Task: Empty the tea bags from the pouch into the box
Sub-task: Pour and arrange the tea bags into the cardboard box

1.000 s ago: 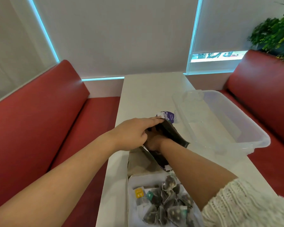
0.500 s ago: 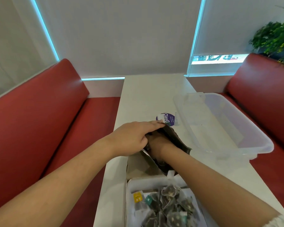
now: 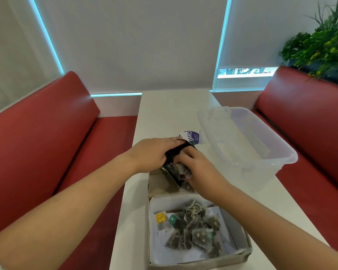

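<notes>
A black pouch (image 3: 176, 152) with a purple label lies on the white table (image 3: 170, 114), its mouth toward me. My left hand (image 3: 152, 154) grips the pouch from above. My right hand (image 3: 195, 166) is at the pouch's mouth, fingers closed on a bunch of pyramid tea bags (image 3: 180, 170) halfway out of it. Just in front of me stands a grey cardboard box (image 3: 199, 263) with its flap open; several dark tea bags (image 3: 195, 228) with yellow and green tags lie in it.
A clear plastic tub (image 3: 248, 145) with a lid leaning in it stands on the table's right side. Red bench seats (image 3: 47, 133) flank the table. A green plant (image 3: 320, 47) rises behind the right bench.
My right hand has drawn back out of the pouch with tea bags in its fingers. The left hand still holds the pouch. The camera tilted down.
</notes>
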Motion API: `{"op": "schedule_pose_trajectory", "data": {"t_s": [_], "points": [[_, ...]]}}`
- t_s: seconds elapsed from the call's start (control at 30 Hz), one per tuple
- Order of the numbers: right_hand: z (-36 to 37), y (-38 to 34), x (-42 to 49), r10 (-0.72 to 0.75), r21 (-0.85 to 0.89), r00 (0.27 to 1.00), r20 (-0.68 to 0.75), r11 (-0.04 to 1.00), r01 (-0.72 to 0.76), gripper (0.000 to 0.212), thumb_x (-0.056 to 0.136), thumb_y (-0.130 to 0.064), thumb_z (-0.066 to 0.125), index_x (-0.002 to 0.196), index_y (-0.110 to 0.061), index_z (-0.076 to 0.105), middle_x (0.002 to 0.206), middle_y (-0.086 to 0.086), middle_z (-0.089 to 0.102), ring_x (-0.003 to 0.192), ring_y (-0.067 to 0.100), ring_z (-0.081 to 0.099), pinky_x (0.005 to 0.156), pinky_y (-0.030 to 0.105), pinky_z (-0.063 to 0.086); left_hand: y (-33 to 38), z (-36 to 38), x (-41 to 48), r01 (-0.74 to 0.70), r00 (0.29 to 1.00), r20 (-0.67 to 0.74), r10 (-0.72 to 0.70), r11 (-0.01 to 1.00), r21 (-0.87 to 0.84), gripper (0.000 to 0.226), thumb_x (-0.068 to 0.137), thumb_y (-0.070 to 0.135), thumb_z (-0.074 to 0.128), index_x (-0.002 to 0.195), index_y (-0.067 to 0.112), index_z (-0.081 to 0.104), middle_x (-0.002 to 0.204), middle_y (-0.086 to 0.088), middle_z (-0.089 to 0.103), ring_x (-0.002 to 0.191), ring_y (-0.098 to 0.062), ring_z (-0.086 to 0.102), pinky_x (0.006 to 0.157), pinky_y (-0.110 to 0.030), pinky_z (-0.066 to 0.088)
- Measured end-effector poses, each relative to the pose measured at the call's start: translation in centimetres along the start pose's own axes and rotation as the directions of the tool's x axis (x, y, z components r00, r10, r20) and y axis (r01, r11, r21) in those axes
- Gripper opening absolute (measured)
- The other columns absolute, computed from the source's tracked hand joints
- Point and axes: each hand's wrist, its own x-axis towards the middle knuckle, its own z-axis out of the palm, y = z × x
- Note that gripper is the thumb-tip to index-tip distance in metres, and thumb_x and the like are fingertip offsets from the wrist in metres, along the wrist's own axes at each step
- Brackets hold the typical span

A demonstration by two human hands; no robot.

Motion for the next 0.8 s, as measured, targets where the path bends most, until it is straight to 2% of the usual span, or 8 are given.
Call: {"op": "schedule_pose_trajectory", "data": {"t_s": [0.07,0.13,0.3,0.5,0.63,0.8], "points": [[-1.0,-0.6,-0.8,0.001,0.064,0.999,-0.054,0.998,0.003,0.031,0.073,0.004,0.065,0.101,-0.009,0.064,0.105,0.012,0.056,0.089,0.025,0.055,0.075,0.025,0.043,-0.1,0.0,0.0,-0.003,1.000,-0.001,0.003,1.000,0.016,0.067,0.090,0.010,0.045,0.143,0.045,0.025,0.150,0.020,0.035,0.127,-0.012,0.048,0.094,-0.028,0.043],[-1.6,-0.8,-1.7,0.005,0.124,0.996,-0.091,0.992,0.006,0.032,0.075,0.006,0.065,0.102,-0.010,0.064,0.106,0.009,0.055,0.089,0.023,0.056,0.074,0.025,0.046,0.1,-0.3,0.1,0.000,1.000,0.001,0.000,0.999,0.038,0.068,0.088,0.008,0.044,0.145,0.041,0.026,0.150,0.016,0.036,0.125,-0.014,0.049,0.091,-0.028,0.043],[-2.4,-1.4,-4.2,-0.007,0.184,0.996,-0.093,0.983,0.024,0.033,0.077,0.002,0.070,0.101,-0.018,0.062,0.107,0.000,0.052,0.096,0.016,0.055,0.081,0.024,0.048,0.2,0.0,0.3,0.024,1.000,-0.021,-0.021,0.988,0.153,0.069,0.088,0.006,0.042,0.147,0.036,0.022,0.154,0.013,0.029,0.125,-0.019,0.050,0.090,-0.034,0.047],[-1.1,-1.1,-7.8,0.002,0.173,0.999,0.036,0.985,-0.008,0.031,0.080,-0.006,0.070,0.104,-0.022,0.060,0.109,-0.003,0.052,0.098,0.012,0.053,0.082,0.021,0.046,-0.8,0.6,0.7,0.050,0.997,-0.062,-0.041,0.989,0.141,0.069,0.088,0.005,0.041,0.147,0.036,0.024,0.154,0.012,0.030,0.125,-0.022,0.052,0.089,-0.038,0.049],[0.9,-0.2,-9.6,0.056,0.145,0.983,0.177,0.986,-0.083,0.034,0.080,-0.010,0.068,0.106,-0.027,0.055,0.112,-0.002,0.052,0.098,0.008,0.049,0.084,0.009,0.036,-1.0,0.7,0.8,0.043,0.998,-0.054,-0.037,0.992,0.116,0.069,0.087,0.003,0.041,0.146,0.035,0.026,0.154,0.012,0.031,0.128,-0.020,0.048,0.092,-0.037,0.047],[2.2,0.2,-10.4,0.105,0.175,0.984,0.141,0.976,-0.129,0.032,0.078,-0.011,0.072,0.104,-0.024,0.059,0.108,-0.004,0.055,0.099,0.010,0.054,0.085,0.024,0.047,-0.9,0.9,0.9,0.038,0.998,-0.051,-0.033,0.995,0.092,0.069,0.087,0.004,0.042,0.146,0.036,0.026,0.153,0.011,0.032,0.129,-0.020,0.048,0.093,-0.037,0.046]]}}
